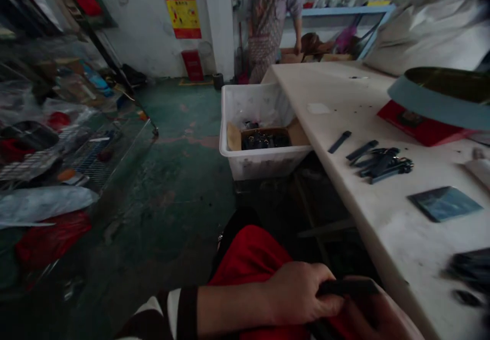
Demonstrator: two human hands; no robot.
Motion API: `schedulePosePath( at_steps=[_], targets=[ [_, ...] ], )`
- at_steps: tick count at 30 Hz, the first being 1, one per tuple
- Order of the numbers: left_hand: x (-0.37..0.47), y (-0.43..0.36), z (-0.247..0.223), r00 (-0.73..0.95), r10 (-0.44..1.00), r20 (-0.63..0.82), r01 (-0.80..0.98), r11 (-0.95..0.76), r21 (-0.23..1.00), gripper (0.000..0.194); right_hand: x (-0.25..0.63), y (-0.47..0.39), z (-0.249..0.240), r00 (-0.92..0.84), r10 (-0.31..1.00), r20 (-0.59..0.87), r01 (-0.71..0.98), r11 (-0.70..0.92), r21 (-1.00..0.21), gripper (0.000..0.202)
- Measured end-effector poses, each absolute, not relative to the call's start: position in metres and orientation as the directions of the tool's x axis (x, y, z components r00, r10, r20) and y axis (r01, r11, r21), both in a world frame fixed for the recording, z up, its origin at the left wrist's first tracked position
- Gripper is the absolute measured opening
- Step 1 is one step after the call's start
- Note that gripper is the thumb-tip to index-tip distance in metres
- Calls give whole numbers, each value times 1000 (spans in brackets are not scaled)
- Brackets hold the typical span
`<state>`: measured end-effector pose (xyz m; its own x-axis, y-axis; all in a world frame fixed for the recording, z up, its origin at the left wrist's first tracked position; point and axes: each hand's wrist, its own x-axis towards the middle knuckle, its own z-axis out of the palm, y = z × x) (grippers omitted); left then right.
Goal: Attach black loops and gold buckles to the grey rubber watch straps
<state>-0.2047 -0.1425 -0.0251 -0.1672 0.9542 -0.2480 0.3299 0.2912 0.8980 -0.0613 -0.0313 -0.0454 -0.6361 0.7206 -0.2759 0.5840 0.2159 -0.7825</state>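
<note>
Over my red-covered lap, my left hand (300,293) is closed with thumb and fingers pinching a black strap (350,287). Beside it at the lower right is my right hand (388,312), blurred, its fingers curled around the same strap. Part of the strap is hidden by the hands. To the right, a small pile of dark short straps with metal rings (383,164) lies on the white table (398,233). More dark pieces (472,268) lie near the right edge, and a flat blue-grey square (446,203) rests between the two groups.
A white plastic bin (264,164) holding a cardboard box of dark pieces stands against the table's left side. A blue-rimmed round container (440,100) sits on a red packet. Wire racks (99,156) with bags are at left. Another person (268,28) stands beyond the bin.
</note>
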Motion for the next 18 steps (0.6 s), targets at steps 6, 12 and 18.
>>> schedulePosePath(
  at_steps=[6, 12, 18],
  targets=[
    [-236, -127, -28, -200, 938, -283, 140, 313, 939, 20, -95, -48, -30, -658, 651, -379, 399, -126, -908, 30],
    [-240, -119, -35, -222, 900, -375, -44, 375, 926, 18, -108, -53, -33, -695, 581, -423, 220, -387, -895, 42],
    [-232, -120, -38, -281, 879, -386, -1, 402, 915, 20, -100, -42, -35, -704, 475, -528, 295, -480, -826, 30]
  ],
)
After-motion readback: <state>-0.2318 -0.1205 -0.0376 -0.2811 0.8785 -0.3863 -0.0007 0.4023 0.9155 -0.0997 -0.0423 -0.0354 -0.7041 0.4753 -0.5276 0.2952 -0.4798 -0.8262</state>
